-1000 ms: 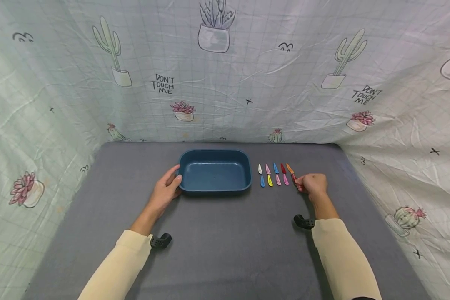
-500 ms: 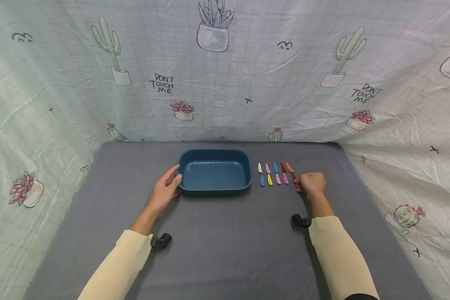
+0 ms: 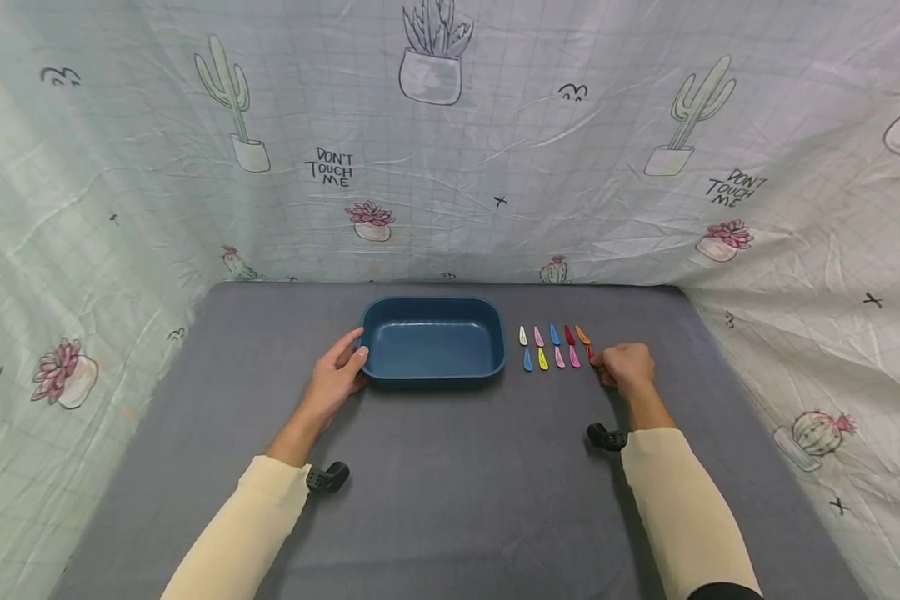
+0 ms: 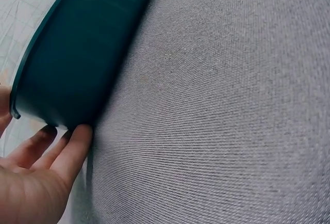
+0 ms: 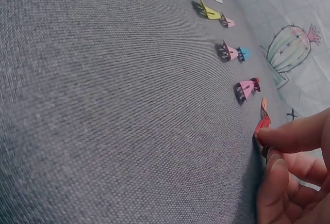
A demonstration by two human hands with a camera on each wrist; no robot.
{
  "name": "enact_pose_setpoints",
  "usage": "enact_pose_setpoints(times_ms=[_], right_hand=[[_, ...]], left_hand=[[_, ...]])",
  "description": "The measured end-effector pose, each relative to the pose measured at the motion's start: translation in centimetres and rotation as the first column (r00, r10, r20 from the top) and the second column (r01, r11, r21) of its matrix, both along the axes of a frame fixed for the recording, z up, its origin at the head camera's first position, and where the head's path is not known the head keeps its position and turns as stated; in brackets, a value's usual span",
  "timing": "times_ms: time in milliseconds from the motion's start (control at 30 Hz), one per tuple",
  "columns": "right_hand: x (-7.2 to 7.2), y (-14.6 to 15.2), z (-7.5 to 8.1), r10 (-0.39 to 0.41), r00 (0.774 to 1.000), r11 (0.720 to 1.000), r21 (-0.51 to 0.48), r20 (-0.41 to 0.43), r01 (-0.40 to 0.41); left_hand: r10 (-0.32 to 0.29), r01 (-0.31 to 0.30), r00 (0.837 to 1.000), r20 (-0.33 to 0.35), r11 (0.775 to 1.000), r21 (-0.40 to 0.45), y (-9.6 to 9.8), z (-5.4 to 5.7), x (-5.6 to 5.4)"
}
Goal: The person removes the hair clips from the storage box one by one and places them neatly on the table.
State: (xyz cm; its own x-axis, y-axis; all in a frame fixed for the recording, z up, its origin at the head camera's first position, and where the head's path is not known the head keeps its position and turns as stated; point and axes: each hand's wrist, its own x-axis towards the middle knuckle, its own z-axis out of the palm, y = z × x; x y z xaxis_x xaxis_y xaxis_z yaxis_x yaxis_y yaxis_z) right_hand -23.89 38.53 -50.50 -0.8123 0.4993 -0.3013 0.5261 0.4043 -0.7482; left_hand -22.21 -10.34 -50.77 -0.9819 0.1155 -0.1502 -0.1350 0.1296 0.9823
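Observation:
A blue plastic basin stands on the cloth-covered table, nothing inside it. My left hand holds its left end, thumb at the rim and fingertips against the outer wall, as the left wrist view shows. To the basin's right, snap hair clips lie in two short rows. My right hand pinches a red hair clip between thumb and fingers, at the right end of the front row. Just behind that clip lies an orange hair clip. The red clip's near end is hidden by the fingers.
Left of the pinched clip are a magenta hair clip, a pink one, a yellow one and a blue one. Red, blue, pink and white clips lie behind them. A patterned curtain borders the grey table.
The right hand has edged very slightly left with the red hair clip, bringing it closer in line with the orange one. The left hand stays on the basin; the head view shifted a little.

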Motion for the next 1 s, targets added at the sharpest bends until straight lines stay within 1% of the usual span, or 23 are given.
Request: enact_pose_setpoints(times_ms=[200,300,367,467,733,867,1000], right_hand=[[0.04,0.36,-0.23,-0.015,1.000,0.997,-0.069,-0.006,0.015],[-0.05,0.41,-0.21,-0.020,1.000,0.994,-0.103,-0.018,0.018],[-0.13,0.44,-0.20,-0.021,1.000,0.994,-0.107,-0.023,0.018],[-0.14,0.45,-0.17,-0.011,0.999,0.996,-0.086,-0.032,0.008],[0.17,0.13,-0.29,0.046,0.998,0.998,0.045,-0.046,-0.044],[0.00,0.14,-0.41,0.060,0.998,0.996,0.065,-0.033,-0.057],[0.02,-0.01,-0.13,0.061,0.998,0.996,0.066,-0.024,-0.060]], left_hand=[[0.008,-0.008,1.000,0.005,1.000,0.005,0.07,-0.10,0.19],[0.013,-0.013,1.000,-0.003,1.000,0.008,0.06,-0.31,0.13],[0.015,-0.015,1.000,-0.013,1.000,0.009,0.09,-0.45,0.04],[0.013,-0.013,1.000,-0.024,1.000,0.008,0.16,-0.59,-0.11],[0.009,-0.009,0.999,-0.036,1.000,-0.004,0.29,-0.71,-0.13],[0.009,-0.009,0.999,-0.035,1.000,-0.005,0.27,-0.79,-0.06],[0.011,-0.011,0.999,-0.035,1.000,-0.006,0.26,-0.71,-0.02]])
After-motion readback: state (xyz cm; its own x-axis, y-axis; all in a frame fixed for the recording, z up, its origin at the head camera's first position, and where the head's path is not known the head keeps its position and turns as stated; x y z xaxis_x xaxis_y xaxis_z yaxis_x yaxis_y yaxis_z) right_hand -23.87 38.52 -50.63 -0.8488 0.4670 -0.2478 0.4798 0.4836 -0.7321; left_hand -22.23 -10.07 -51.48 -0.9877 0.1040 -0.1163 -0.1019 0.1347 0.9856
